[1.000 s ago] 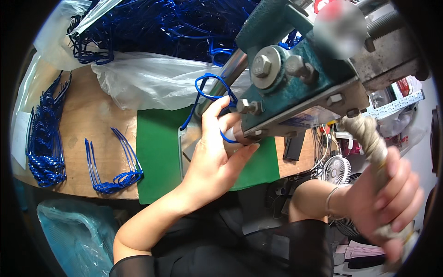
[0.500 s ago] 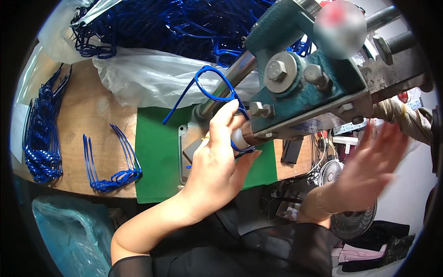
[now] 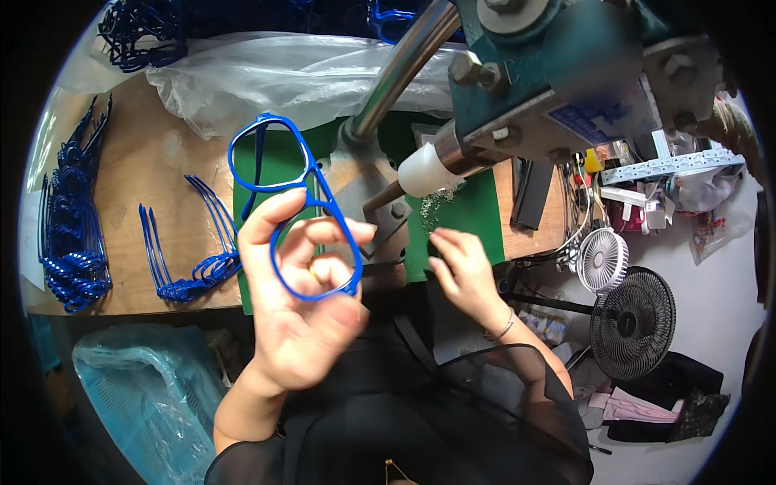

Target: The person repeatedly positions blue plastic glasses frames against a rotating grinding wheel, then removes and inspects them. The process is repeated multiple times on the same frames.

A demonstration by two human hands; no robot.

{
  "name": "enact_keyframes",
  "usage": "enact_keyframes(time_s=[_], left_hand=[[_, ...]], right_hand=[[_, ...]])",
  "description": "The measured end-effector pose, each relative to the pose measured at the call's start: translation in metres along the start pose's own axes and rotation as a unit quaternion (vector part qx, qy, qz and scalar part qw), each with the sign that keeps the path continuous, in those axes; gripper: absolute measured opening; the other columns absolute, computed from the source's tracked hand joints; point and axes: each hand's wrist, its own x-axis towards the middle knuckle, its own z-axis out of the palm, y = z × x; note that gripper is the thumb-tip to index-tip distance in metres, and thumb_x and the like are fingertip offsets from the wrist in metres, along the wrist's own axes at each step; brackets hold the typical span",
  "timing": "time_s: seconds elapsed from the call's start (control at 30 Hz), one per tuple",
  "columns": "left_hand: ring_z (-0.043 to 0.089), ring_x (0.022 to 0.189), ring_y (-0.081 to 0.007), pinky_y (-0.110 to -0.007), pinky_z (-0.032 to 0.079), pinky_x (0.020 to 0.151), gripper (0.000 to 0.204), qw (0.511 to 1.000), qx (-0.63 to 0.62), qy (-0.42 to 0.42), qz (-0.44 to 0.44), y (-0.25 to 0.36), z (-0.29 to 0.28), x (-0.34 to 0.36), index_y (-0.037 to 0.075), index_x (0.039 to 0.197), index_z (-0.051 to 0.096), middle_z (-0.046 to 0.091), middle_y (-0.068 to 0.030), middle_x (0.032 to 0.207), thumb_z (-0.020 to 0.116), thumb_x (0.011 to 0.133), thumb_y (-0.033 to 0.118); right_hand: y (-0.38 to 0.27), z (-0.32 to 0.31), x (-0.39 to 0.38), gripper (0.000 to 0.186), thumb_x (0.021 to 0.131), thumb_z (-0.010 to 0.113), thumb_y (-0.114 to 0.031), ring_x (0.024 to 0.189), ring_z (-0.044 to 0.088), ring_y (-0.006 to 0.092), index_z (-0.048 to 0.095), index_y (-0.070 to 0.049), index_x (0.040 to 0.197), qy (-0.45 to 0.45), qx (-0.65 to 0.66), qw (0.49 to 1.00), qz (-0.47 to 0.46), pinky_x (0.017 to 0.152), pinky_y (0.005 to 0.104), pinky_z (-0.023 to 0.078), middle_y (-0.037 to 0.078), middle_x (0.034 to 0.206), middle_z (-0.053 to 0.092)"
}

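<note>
My left hand (image 3: 291, 327) is closed on a blue eyeglass frame (image 3: 326, 192), raised above the front edge of the table. The frame is tilted with both rims showing, and fingers pass behind and through the lower rim. Over the green mat (image 3: 477, 214), my right hand (image 3: 465, 275) reaches forward, thumb and forefinger apart, with nothing visible in it. Its fingertips are just short of a scatter of tiny shiny bits (image 3: 437, 204). Beyond them, a teal press machine (image 3: 525, 73) carries a white plastic cylinder (image 3: 427, 170) above a metal base plate (image 3: 356, 178).
A small group of blue eyeglass frames (image 3: 198, 279) and a taller stack of them (image 3: 73, 275) rest on the wooden table at left. Clear plastic sheeting (image 3: 267, 77) lies behind. A blue plastic-lined basket (image 3: 145, 380) stands below; two fans (image 3: 634, 319) are at right.
The left hand has drawn the eyeglass frame away from the press, toward me and leftward. From the machine's right side, the right hand has come down to the green mat. The view has shifted.
</note>
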Motion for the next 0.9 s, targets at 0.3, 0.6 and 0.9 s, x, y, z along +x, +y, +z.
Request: enact_keyframes(time_s=[0.3, 0.6, 0.9], left_hand=[[0.063, 0.084, -0.0207, -0.028, 0.051, 0.074, 0.086, 0.990, -0.006, 0.095, -0.103, 0.009, 0.018, -0.008, 0.010, 0.140, 0.009, 0.049, -0.0183, 0.116, 0.061, 0.073, -0.007], [0.066, 0.078, -0.0274, -0.031, 0.055, 0.066, 0.024, 0.926, -0.269, 0.039, -0.263, 0.013, 0.004, -0.012, 0.003, 0.100, 0.041, 0.056, -0.0217, 0.104, 0.043, 0.095, 0.026], [0.063, 0.082, -0.0214, -0.032, 0.053, 0.072, 0.040, 0.927, -0.012, -0.004, -0.375, 0.017, 0.020, -0.015, 0.001, 0.125, 0.037, 0.056, -0.0169, 0.105, 0.049, 0.087, 0.001]], right_hand=[[0.017, 0.027, 0.008, 0.007, 0.080, 0.062, -0.006, 0.065, 0.053, 0.0139, 0.059, 0.000, 0.081, 0.073, 0.165, 0.968, 0.174, 0.060, 0.0249, 0.044, 0.006, 0.074, 0.055], [0.026, 0.021, 0.011, 0.007, 0.082, 0.060, -0.007, 0.066, 0.051, 0.0142, 0.058, 0.000, 0.085, 0.010, 0.158, 0.977, 0.145, 0.061, 0.0247, 0.042, 0.006, 0.076, 0.054], [0.027, 0.023, 0.010, 0.008, 0.077, 0.064, -0.006, 0.070, 0.051, 0.0186, 0.061, -0.003, 0.084, 0.004, 0.140, 0.983, 0.116, 0.062, 0.0280, 0.042, 0.006, 0.073, 0.053]])
